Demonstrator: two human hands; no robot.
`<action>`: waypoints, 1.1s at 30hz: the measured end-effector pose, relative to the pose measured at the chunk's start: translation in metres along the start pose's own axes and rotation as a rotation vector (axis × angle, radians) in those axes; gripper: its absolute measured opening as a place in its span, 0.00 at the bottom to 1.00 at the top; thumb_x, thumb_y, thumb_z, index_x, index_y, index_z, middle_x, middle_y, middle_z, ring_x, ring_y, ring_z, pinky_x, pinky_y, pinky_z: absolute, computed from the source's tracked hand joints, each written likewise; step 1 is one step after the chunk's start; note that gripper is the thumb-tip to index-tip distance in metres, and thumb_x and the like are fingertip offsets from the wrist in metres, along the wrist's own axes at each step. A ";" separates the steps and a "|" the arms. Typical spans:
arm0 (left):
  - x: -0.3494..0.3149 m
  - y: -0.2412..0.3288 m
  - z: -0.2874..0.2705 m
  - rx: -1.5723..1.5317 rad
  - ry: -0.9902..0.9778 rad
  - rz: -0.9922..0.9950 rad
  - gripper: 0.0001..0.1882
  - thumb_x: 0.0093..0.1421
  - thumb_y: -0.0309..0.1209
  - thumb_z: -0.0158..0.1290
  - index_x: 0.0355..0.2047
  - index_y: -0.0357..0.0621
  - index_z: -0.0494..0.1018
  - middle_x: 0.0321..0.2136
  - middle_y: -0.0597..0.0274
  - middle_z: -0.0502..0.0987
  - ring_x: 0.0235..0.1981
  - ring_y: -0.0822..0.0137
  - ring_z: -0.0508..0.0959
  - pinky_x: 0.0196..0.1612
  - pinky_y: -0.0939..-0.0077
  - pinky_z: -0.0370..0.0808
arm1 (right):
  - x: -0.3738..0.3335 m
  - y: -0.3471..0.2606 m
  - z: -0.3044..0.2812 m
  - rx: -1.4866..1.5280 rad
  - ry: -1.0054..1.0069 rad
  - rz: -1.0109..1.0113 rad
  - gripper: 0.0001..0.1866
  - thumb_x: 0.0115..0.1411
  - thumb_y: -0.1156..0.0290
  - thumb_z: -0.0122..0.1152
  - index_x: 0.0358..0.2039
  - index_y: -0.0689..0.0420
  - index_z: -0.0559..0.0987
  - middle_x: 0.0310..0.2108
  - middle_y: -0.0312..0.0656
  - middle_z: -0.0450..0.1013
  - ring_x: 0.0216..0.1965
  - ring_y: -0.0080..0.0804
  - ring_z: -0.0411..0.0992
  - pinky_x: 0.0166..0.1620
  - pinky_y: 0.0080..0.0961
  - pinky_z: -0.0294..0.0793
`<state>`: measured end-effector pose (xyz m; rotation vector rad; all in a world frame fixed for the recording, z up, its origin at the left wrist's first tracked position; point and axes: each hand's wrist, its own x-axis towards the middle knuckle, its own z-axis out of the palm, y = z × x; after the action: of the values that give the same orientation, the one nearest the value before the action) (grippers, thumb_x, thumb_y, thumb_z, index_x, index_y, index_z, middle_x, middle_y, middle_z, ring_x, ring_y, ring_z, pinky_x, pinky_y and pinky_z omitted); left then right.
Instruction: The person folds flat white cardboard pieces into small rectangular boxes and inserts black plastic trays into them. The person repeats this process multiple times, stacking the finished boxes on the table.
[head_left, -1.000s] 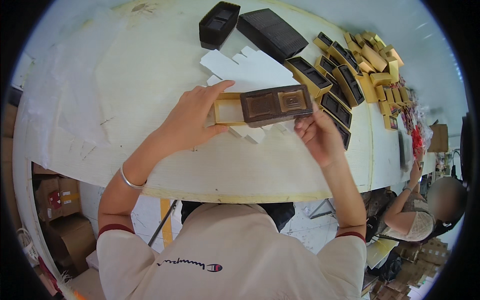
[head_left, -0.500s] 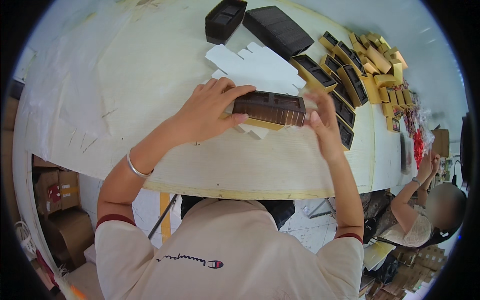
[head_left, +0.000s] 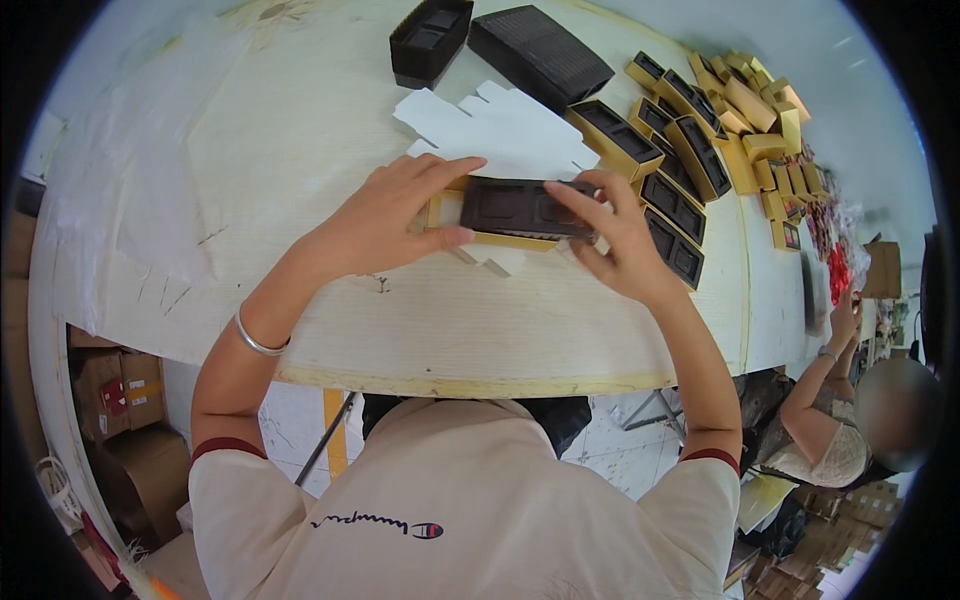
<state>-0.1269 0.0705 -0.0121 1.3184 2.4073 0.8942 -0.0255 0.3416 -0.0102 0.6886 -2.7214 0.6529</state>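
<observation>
In front of me is a narrow gold box (head_left: 515, 241) with a black plastic tray insert (head_left: 505, 206) lying in its opening. The insert has recessed compartments. At the box's left end, where a gap beside the insert shows, my left hand (head_left: 385, 215) grips the box between thumb and fingers. My right hand (head_left: 625, 240) is closed round the right end of the insert, index finger on top and thumb at the near side. Beneath and behind the box lies flat white die-cut card (head_left: 490, 130).
Several gold boxes with black inserts (head_left: 675, 205) lie to the right, and more gold boxes (head_left: 750, 105) are piled beyond. Stacked black inserts (head_left: 540, 55) stand at the back. Clear plastic sheeting (head_left: 130, 190) covers the table's left. Another person (head_left: 825, 420) works at far right.
The black insert has tipped from standing raised and tilted to lying nearly flat in the gold box. My right hand has moved left, over its end.
</observation>
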 end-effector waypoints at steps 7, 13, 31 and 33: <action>-0.001 -0.002 0.003 0.031 -0.006 -0.008 0.34 0.53 0.33 0.60 0.60 0.49 0.62 0.55 0.55 0.66 0.55 0.55 0.65 0.56 0.65 0.65 | 0.000 -0.007 0.001 0.498 -0.018 0.069 0.34 0.51 0.71 0.64 0.59 0.55 0.66 0.48 0.50 0.68 0.52 0.46 0.65 0.55 0.38 0.63; 0.000 -0.001 0.021 -0.049 0.044 0.100 0.37 0.52 0.42 0.60 0.61 0.49 0.61 0.64 0.53 0.56 0.65 0.53 0.55 0.63 0.62 0.59 | 0.013 -0.010 0.000 0.043 -0.058 -0.125 0.23 0.50 0.71 0.64 0.48 0.61 0.76 0.30 0.43 0.73 0.36 0.42 0.70 0.44 0.35 0.68; 0.010 0.040 0.018 0.379 0.061 -0.110 0.30 0.55 0.47 0.56 0.57 0.54 0.68 0.53 0.52 0.64 0.56 0.49 0.62 0.56 0.56 0.64 | 0.019 -0.042 0.009 0.149 -0.046 0.132 0.18 0.47 0.70 0.68 0.41 0.56 0.81 0.34 0.46 0.70 0.33 0.39 0.70 0.37 0.31 0.72; 0.015 0.037 0.013 0.447 0.009 -0.044 0.33 0.53 0.49 0.56 0.58 0.54 0.66 0.53 0.52 0.64 0.58 0.49 0.61 0.59 0.54 0.61 | 0.015 -0.042 0.012 0.124 -0.027 0.134 0.19 0.46 0.70 0.69 0.41 0.56 0.81 0.38 0.48 0.69 0.38 0.43 0.70 0.41 0.33 0.72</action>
<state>-0.1043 0.1025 0.0016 1.3921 2.7336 0.3568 -0.0183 0.2973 -0.0001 0.5490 -2.7888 0.8552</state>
